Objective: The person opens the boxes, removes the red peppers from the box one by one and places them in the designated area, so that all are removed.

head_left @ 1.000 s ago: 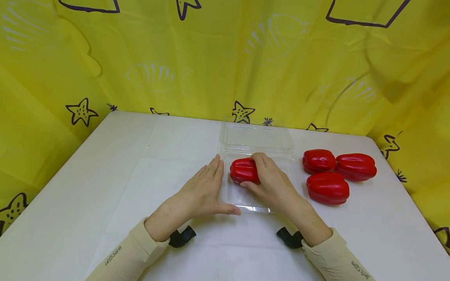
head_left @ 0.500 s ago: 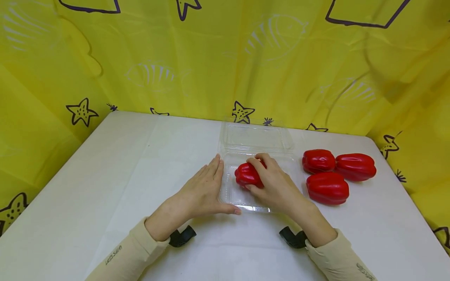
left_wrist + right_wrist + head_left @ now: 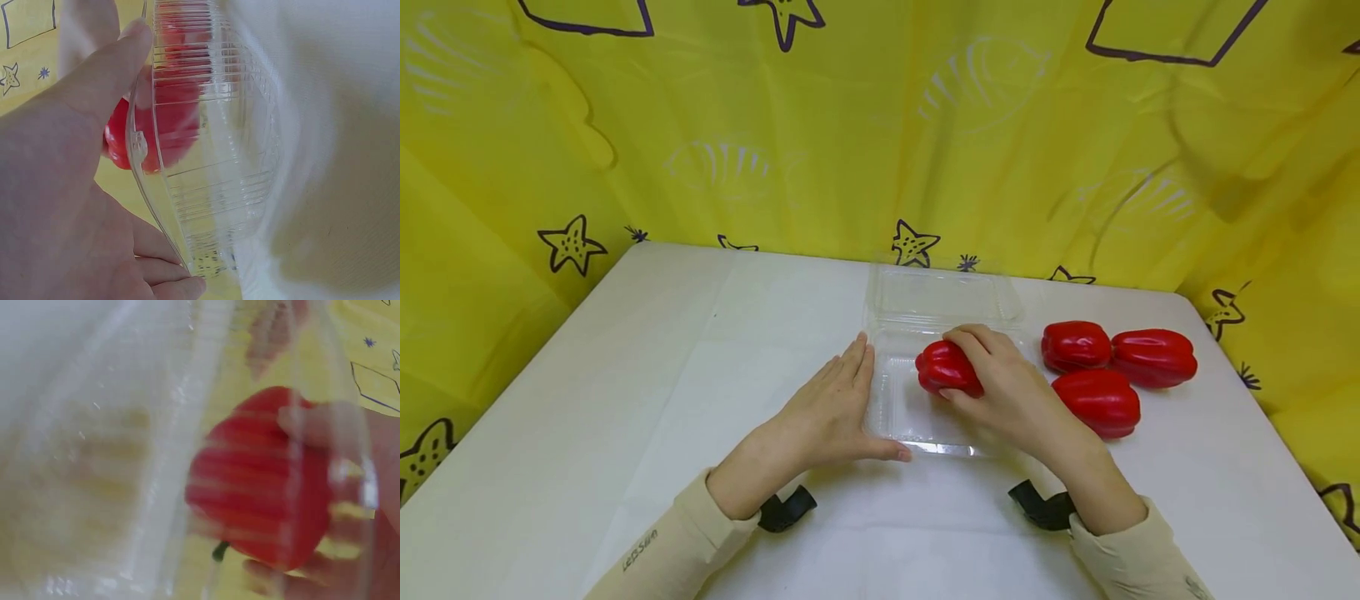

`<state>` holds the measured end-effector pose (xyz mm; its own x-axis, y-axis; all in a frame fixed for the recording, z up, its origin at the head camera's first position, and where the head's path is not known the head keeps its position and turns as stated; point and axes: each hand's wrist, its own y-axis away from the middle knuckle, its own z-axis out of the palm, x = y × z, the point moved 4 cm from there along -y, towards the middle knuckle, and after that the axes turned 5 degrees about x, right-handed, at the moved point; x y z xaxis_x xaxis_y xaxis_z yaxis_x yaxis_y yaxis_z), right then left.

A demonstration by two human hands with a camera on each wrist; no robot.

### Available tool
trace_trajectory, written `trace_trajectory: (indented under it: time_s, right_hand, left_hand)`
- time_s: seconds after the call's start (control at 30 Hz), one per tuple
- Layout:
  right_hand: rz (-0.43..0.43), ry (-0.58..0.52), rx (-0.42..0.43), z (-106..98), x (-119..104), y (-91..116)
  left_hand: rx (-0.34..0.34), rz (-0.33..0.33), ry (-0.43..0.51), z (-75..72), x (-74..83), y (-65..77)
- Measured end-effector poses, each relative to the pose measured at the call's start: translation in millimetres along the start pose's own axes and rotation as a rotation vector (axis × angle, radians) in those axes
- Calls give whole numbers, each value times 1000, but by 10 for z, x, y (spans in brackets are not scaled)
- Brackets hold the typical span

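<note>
My right hand (image 3: 1011, 387) grips a red bell pepper (image 3: 946, 368) by its right part, fingers over the top and thumb on the near side. The pepper is over the base of a clear plastic clamshell container (image 3: 917, 421); whether it touches the bottom cannot be told. A green stem shows on this pepper (image 3: 259, 487) in the right wrist view, through the clear wall. With fingers extended, my left hand (image 3: 823, 408) rests along the container's left side, its thumb at the near edge. In the left wrist view, fingers and thumb touch the container's rim (image 3: 147, 169).
Three more red bell peppers (image 3: 1097, 402) lie grouped on the white table (image 3: 760, 308) to the right of the container. The container's lid (image 3: 943, 293) lies folded back toward the yellow curtain (image 3: 820, 125). Black straps (image 3: 787, 510) show at both wrists.
My right hand has slid to the right with the bell pepper, away from the container's left wall. My left hand has kept its place against the container.
</note>
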<state>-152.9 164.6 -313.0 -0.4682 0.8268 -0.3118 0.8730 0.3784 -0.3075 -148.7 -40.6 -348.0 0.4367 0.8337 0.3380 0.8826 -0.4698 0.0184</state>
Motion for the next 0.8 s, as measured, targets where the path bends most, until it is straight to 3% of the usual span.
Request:
trace_trajectory:
  time_s: [0.43,0.8]
  right_hand:
    - [23,26,95,-403,136,95]
    - [60,35,130,-554,268,163]
  left_hand:
    - [15,10,0,0,9,8]
    - [11,7,-10,10,5,2]
